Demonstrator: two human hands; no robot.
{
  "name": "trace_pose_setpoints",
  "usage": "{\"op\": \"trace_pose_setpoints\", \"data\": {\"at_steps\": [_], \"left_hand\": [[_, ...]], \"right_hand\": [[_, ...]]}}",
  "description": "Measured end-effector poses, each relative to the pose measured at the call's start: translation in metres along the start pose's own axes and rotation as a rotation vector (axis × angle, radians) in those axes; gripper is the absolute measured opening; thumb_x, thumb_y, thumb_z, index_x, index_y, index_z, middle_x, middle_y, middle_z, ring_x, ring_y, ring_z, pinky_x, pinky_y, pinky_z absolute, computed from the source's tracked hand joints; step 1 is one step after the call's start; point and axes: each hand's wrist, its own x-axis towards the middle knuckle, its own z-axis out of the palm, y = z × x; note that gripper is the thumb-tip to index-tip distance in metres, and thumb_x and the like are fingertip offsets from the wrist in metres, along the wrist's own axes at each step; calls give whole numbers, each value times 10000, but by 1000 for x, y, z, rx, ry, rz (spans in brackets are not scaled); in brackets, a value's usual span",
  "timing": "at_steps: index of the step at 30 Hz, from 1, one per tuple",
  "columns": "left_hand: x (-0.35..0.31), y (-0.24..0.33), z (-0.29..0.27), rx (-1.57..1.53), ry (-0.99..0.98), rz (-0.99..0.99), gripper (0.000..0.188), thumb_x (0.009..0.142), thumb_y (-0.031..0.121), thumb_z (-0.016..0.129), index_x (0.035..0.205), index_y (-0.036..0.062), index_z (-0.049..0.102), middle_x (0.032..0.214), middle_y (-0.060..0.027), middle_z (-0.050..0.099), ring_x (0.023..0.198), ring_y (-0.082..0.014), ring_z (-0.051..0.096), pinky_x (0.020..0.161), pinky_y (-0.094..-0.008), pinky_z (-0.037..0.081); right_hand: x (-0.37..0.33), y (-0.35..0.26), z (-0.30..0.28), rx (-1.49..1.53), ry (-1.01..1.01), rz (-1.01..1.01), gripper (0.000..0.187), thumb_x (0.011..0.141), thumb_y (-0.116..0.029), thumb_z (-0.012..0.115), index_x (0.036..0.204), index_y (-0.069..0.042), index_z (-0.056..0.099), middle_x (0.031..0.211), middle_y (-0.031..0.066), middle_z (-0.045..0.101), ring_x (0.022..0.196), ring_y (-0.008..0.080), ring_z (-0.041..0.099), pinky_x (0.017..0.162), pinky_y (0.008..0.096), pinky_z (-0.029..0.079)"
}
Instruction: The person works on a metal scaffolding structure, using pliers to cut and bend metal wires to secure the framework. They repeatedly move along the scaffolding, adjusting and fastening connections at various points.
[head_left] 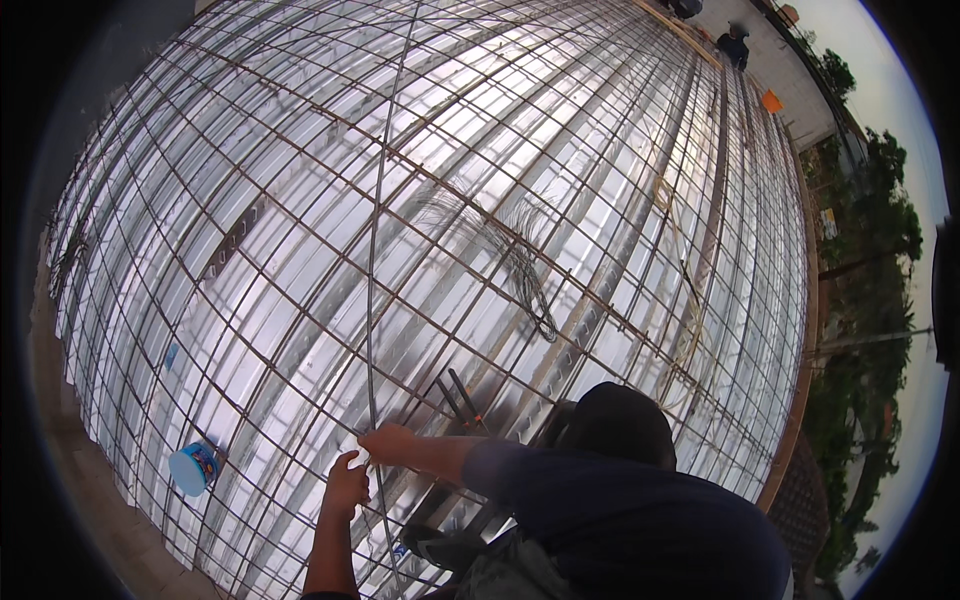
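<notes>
Both my hands meet at a rebar mesh [330, 322], beside a long grey rod or conduit [372, 300] that runs across it. My right hand [388, 445] reaches in from the right, its fingers closed at the rod. Just below it, my left hand [346, 486] is raised with curled fingers. A small pale bit shows between the two, too small to name. To the right of my hands lies a hand tool with two dark handles [460, 398] and orange parts. Farther off, a bundle of thin tie wire [515, 255] rests on the mesh.
Ribbed shiny metal decking [300, 240] lies under the mesh. A blue bucket [193, 468] stands at the left. A coiled pale cord or hose [685, 290] lies to the right. Another person [733, 46] is at the far right edge, near an orange object [771, 101].
</notes>
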Motion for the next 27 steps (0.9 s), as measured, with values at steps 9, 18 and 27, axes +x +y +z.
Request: {"op": "trace_pose_setpoints", "data": {"at_steps": [9,18,27], "left_hand": [[-11,13,-15,-492,-100,182,285,926,207,533,1132,11,562,989,-96,651,900,-175,620,710,-309,498],[8,4,-8,-149,210,282,290,940,249,543,1027,-15,625,939,-98,662,858,-168,624,754,-308,496],[9,13,-17,-163,6,259,277,953,240,524,966,-23,610,908,-108,678,846,-172,645,808,-314,509]], "right_hand": [[-87,161,-84,-981,-105,-517,207,847,-276,558,1015,-195,650,1071,46,587,1080,271,537,938,529,381],[-81,173,-72,-1113,27,-583,122,857,-261,543,894,-185,630,979,32,568,1052,241,537,1002,542,331],[-111,118,-105,-790,-648,-45,165,744,-198,648,890,-139,699,899,79,704,888,267,682,733,423,522]]}}
